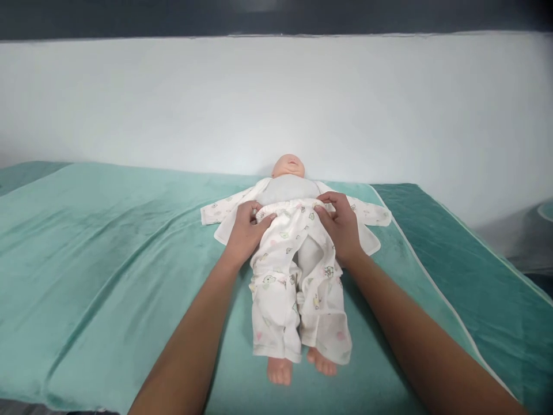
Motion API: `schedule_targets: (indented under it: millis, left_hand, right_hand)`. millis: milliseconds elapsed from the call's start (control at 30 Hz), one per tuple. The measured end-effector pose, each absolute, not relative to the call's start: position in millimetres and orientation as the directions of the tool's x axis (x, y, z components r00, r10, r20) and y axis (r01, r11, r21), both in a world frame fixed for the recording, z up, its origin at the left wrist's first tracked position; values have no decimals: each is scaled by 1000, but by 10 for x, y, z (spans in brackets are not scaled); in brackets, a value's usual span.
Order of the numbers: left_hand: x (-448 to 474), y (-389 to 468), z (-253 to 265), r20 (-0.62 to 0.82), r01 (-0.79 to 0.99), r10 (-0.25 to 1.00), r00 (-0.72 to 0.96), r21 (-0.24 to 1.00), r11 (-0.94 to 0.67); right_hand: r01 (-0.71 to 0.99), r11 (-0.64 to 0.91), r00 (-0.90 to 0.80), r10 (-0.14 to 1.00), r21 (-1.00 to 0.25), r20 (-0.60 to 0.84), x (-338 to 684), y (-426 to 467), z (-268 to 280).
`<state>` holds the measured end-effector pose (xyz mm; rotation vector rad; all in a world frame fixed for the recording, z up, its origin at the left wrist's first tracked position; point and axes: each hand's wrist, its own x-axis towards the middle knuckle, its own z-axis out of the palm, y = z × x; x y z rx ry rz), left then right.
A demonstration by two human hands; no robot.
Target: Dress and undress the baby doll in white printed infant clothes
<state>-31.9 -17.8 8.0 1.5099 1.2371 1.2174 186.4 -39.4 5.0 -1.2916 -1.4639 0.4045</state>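
A baby doll [288, 166] lies on its back, head toward the wall and feet toward me. White printed baby pants [276, 248] cover its legs up to the waist, and an opening at the crotch shows grey cloth beneath. My left hand [248, 230] pinches the waistband on the left side. On the other side my right hand [339, 225] grips the same waistband between thumb and fingers. A white baby shirt [369, 212] lies spread open around the torso, its sleeves stretched out sideways. The doll's bare feet [280, 370] stick out of the leg cuffs.
A light green blanket [108, 259] with a few creases lies under the doll. Darker green cloth [458, 276] runs along the right side. A white wall [173, 104] rises directly behind the doll's head. Part of a round object [546, 211] shows at the right edge.
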Motion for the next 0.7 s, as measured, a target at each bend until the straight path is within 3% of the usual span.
schedule_targets:
  millis: [167,300,433,567,700]
  left_hand:
    - [-282,-146,93,289,215,957,17,934,-285]
    - [-281,-58,81,221,123,968,-114,971,-208]
    - [-302,19,46,115,19,977,-182,993,-114]
    - [-314,45,0,102,64,979,-178,994,-92]
    - [-324,33,-26,23,95,995,-95,995,-14]
  right_hand:
    - [642,368,72,845,-673,530,1827,-446,111]
    - [553,357,135,854,-753,503,1833,-391,103]
    - [383,295,197,900,-875,390,1914,-316,57]
    - [240,159,166,965,-958,201,2062,-282,3]
    - [202,5,57,998,-979,17,2250,-281,-47]
